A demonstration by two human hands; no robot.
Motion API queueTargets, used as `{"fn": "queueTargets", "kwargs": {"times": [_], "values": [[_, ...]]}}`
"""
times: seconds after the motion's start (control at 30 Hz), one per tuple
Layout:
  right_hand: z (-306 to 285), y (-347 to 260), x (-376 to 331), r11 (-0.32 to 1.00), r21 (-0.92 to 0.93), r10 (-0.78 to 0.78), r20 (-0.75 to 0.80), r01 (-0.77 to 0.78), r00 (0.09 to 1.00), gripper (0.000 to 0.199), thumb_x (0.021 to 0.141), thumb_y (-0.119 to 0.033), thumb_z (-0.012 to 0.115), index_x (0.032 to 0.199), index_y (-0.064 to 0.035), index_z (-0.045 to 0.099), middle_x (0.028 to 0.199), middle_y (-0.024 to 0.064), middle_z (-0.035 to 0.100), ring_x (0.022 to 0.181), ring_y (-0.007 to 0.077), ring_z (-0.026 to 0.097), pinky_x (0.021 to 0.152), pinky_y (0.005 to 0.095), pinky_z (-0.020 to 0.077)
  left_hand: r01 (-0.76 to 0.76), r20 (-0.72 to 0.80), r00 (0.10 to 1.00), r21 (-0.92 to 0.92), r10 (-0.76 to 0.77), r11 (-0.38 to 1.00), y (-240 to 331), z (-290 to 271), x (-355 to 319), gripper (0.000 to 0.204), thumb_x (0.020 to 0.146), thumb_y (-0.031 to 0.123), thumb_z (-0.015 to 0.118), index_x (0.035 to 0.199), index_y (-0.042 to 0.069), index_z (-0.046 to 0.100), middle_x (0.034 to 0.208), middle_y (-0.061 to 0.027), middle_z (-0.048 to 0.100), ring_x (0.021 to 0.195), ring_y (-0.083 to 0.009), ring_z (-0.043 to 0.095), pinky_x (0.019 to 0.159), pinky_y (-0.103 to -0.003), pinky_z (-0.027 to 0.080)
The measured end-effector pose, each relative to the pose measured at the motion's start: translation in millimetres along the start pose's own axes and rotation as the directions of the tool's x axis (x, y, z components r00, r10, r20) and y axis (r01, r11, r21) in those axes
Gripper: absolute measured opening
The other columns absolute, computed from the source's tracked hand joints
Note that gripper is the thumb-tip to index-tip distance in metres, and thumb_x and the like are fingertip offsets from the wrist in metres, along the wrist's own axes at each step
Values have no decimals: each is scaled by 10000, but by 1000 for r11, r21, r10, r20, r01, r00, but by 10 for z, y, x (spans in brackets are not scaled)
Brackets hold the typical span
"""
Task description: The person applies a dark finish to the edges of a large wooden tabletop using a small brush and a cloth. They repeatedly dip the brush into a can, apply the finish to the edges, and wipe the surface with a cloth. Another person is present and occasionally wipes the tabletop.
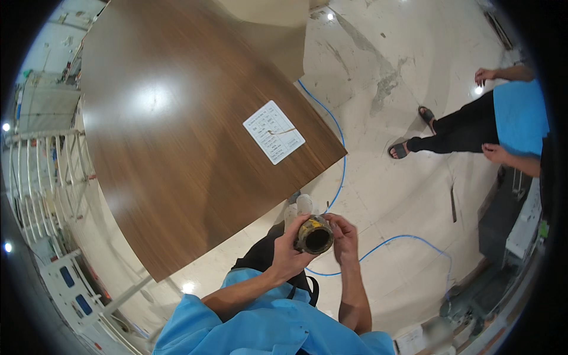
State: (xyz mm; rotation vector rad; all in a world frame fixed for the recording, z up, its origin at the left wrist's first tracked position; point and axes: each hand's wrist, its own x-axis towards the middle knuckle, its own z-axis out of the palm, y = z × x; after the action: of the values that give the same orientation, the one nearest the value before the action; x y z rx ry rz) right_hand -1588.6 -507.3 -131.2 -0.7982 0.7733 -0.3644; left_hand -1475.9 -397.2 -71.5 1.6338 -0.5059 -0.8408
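Observation:
A small round roll (315, 235), yellowish on the outside with a dark hollow core, is held in front of me at waist height. My left hand (288, 253) wraps around its left side. My right hand (344, 238) grips its right side, fingers curled over the rim. Both forearms come up from blue sleeves at the lower edge. The roll hangs above the floor, just off the near corner of a large brown wooden panel (177, 136).
A white paper label (273, 131) is stuck on the wooden panel. A blue cable (340, 177) runs over the pale tiled floor. Another person (473, 127) in a blue top, black trousers and sandals stands at the right. White metal racks (41, 177) line the left.

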Motion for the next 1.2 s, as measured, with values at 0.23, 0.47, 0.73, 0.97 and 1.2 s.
{"fn": "queueTargets", "kwargs": {"times": [0.23, 0.47, 0.73, 0.97, 1.2], "values": [[75, -36, -370, 905, 285, 228, 300, -315, 926, 741, 837, -357, 778, 1441, -121, 419, 1377, 55, 528, 1252, 213, 532, 1054, 378, 454, -5, 21, 1000, -93, 7, 996, 394, 72, 20, 759, 730, 130, 820, 1403, 68, 475, 1208, -153, 655, 1088, -254, 666, 933, -323, 513], [25, -710, -116, 969, -229, 94, 13, -88, 996, 348, 871, -69, 667, 1209, -1, 623, 1137, 92, 670, 1017, 173, 649, 920, 334, 521, -110, -19, 994, -140, 109, 984, 715, -107, -180, 758, 745, 72, 825, 1406, 30, 458, 1271, -150, 630, 1149, -194, 628, 984, -324, 501], [371, -751, 970, -54, -720, -496, 621, 692, 607, 436, 878, -19, 520, 1303, 72, 553, 1293, 206, 606, 1206, 351, 574, 1082, 434, 397, -175, -265, 956, -180, 124, 968, 744, -304, -669, 763, 750, 44, 820, 1420, 41, 454, 1260, -150, 626, 1116, -193, 645, 970, -337, 527], [1128, 650, 632, -539, -221, -217, 969, 813, 119, 419, 924, -177, 560, 1276, 51, 563, 1353, 222, 565, 1331, 354, 497, 1149, 546, 303, -217, -586, 792, -6, 172, 976, 687, -637, -1416, 778, 728, 94, 861, 1398, 35, 470, 1252, -158, 629, 1094, -211, 658, 947, -339, 531], [2319, 1633, -316, -219, -144, 53, 986, 965, 159, 507, 781, -96, 611, 1279, -9, 575, 1321, 202, 592, 1359, 335, 465, 1149, 583, 254, -100, -772, 636, -116, -26, 988, 384, -1309, -2114, 820, 699, 106, 874, 1405, 50, 460, 1271, -150, 626, 1087, -218, 660, 907, -320, 533]]}}
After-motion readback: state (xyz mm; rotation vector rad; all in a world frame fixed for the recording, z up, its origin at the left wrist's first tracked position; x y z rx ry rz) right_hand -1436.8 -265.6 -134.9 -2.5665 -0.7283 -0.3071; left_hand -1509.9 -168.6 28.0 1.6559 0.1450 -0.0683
